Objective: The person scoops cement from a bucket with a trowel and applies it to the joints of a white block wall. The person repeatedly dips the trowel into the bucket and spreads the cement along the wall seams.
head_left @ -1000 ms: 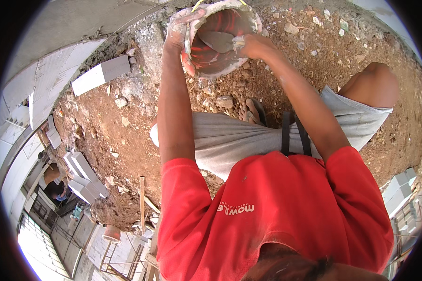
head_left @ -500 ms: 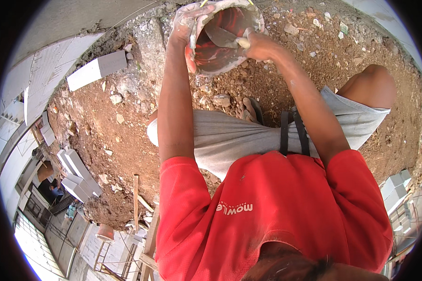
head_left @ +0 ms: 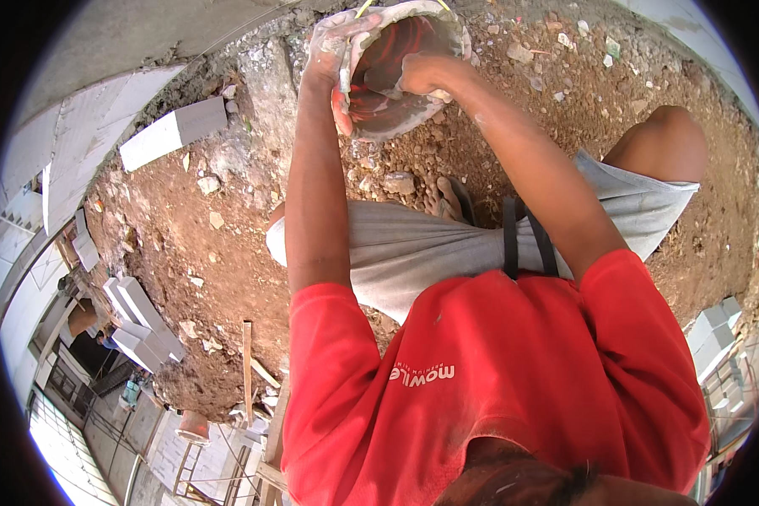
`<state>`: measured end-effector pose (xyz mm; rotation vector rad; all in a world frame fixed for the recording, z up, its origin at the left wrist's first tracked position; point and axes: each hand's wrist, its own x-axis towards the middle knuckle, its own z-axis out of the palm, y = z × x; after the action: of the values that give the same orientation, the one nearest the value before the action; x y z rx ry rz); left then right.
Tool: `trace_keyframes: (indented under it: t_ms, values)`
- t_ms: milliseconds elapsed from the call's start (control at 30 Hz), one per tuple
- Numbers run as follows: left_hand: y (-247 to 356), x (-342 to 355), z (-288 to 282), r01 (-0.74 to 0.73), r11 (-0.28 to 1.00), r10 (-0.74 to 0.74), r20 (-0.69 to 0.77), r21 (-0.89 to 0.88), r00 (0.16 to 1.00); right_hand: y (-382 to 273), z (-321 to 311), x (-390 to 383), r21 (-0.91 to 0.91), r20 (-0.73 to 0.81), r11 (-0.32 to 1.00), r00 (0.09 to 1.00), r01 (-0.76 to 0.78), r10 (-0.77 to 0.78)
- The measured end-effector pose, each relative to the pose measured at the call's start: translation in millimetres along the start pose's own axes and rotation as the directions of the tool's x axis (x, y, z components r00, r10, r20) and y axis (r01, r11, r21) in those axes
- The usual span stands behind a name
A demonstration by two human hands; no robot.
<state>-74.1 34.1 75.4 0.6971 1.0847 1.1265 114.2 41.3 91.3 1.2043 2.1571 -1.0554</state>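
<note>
A mortar-smeared bucket (head_left: 382, 131), red under its grey coating, is tipped so that its mouth faces me at the top of the view. My left hand (head_left: 332, 44) is closed on the left side of its rim. Inside the mouth, my right hand (head_left: 424, 74) is wrapped round a trowel, whose handle the fingers hide. The grey trowel blade (head_left: 383, 78) points left against the bucket's inner wall and blends with the wet grey mortar there. A thin yellow cord or handle shows at the bucket's upper edge.
Stony brown soil (head_left: 228, 278) surrounds my feet. A pale block (head_left: 174, 135) lies by the wall at left, with more blocks (head_left: 143, 316) further down. Wooden strips (head_left: 247, 371) and another bucket (head_left: 194, 427) are at lower left. Grey blocks (head_left: 713, 337) stand at right.
My right hand has moved left and deeper into the bucket with the trowel. The left hand keeps its hold on the rim, and the bucket has barely shifted.
</note>
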Motion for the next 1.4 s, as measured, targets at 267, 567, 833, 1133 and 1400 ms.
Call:
trace_keyframes:
  t_ms: [267, 567, 833, 1133, 1400]
  values:
    - [4, -10, -9, 0.05, 0.999, -0.051, -0.088, -0.012, 0.995, 45, -14, 29, 0.307, 0.222, 0.951, 0.969, 0.036, -0.108]
    - [14, -11, 10, 0.056, 0.997, -0.061, -0.094, -0.055, 0.994, 85, 14, 37, 0.649, 0.331, 0.756, 0.926, -0.085, -0.18]
    - [15, -2, 4, 0.084, 0.996, -0.087, -0.115, -0.037, 0.99, 81, 86, -3, 0.965, 0.257, 0.036, 0.91, -0.26, -0.325]
    - [23, 4, -14, -0.001, 0.974, -0.065, -0.284, -0.227, 0.956, 110, 78, -72, 0.945, 0.132, -0.219, 0.894, -0.244, -0.429]
    - [10, 31, -45, -0.022, 0.984, -0.021, -0.239, -0.175, 0.971, 140, -9, -170, 0.967, -0.098, -0.254, 0.913, -0.006, -0.396]
